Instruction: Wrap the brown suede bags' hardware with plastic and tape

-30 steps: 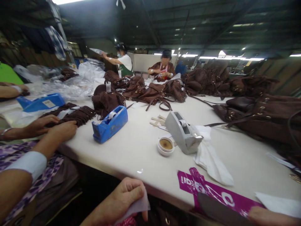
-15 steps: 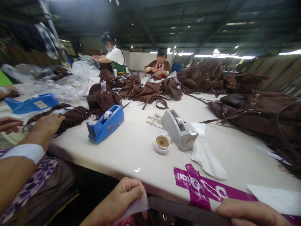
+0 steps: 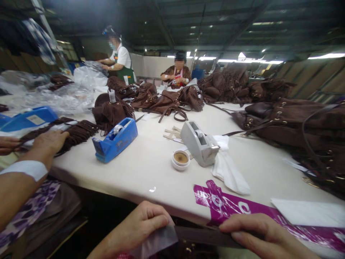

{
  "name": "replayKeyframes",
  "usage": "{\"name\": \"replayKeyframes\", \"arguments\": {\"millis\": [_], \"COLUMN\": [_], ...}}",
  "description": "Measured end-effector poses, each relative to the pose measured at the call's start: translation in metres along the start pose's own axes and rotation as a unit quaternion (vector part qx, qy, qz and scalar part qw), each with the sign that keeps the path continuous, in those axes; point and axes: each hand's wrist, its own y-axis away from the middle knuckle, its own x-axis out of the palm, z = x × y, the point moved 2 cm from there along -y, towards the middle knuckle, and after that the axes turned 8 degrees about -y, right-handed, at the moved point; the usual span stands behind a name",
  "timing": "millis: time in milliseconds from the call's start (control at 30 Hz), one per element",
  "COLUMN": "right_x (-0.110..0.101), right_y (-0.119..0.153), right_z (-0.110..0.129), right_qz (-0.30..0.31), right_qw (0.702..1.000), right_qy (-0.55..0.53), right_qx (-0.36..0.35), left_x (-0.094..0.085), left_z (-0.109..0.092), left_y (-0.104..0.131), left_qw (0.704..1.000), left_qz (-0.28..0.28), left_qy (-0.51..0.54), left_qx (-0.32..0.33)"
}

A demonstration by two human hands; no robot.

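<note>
1. Our L hand [image 3: 141, 226] has its thumb & curled fingers clamped on a translucent film [image 3: 163, 242]; it hangs out below & to the R of the grip, w/ its free corner near the dark brown band [image 3: 201, 235].
2. The film looks v. light, thin & limp, prob. slippery, & likely to crease. Best hold: one edge or corner, thumb vs. side of index, w/ a light pinch so the rest stays flat.
3. Our R hand [image 3: 266, 230] is at the R part of that band, fingertips on or just by its upper edge. Can't tell if the fingers are clamped on it or merely resting there.
4. The band runs btwn our hands, just beyond the film & along the near edge of the table [image 3: 151, 167]. Looks like leather or similar: bendy but firmer than film, prob. easy to grip. We'd take it by the edge, thumb & index on opp. faces.
5. Gold-coloured fittings [image 3: 190, 249] show below the band, R of the L fingers; the rest down there is too dark to make out.
6. Purple tape [image 3: 229, 207] lies on the table just beyond the R fingertips; the grey tape dispenser [image 3: 206, 153] & white round pot [image 3: 180, 166] sit farther off, ahead of both hands.
</note>
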Motion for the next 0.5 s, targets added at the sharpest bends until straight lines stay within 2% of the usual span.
{"name": "replayKeyframes", "arguments": {"millis": [133,233,333,400,500], "right_x": [0.032,0.065,0.093,0.102,0.104], "right_y": [-0.012,-0.021,-0.025,-0.025,-0.020], "right_z": [0.034,0.039,0.040,0.040,0.031], "right_qz": [0.077,0.092,0.100,0.107,0.106], "right_qw": [0.996,0.992,0.985,0.983,0.988], "right_qy": [0.027,0.063,0.073,0.067,0.044], "right_qx": [-0.030,-0.060,-0.119,-0.135,-0.104], "left_x": [0.011,0.022,0.026,0.027,0.041], "left_z": [-0.009,-0.012,-0.006,0.005,0.038], "left_y": [0.004,0.009,0.014,0.013,0.003], "left_qw": [0.997,0.996,0.996,0.998,0.992], "left_qz": [0.030,0.068,0.082,0.056,-0.063], "left_qy": [-0.065,-0.051,-0.031,-0.007,0.105], "left_qx": [-0.001,-0.008,-0.021,-0.018,-0.014]}}
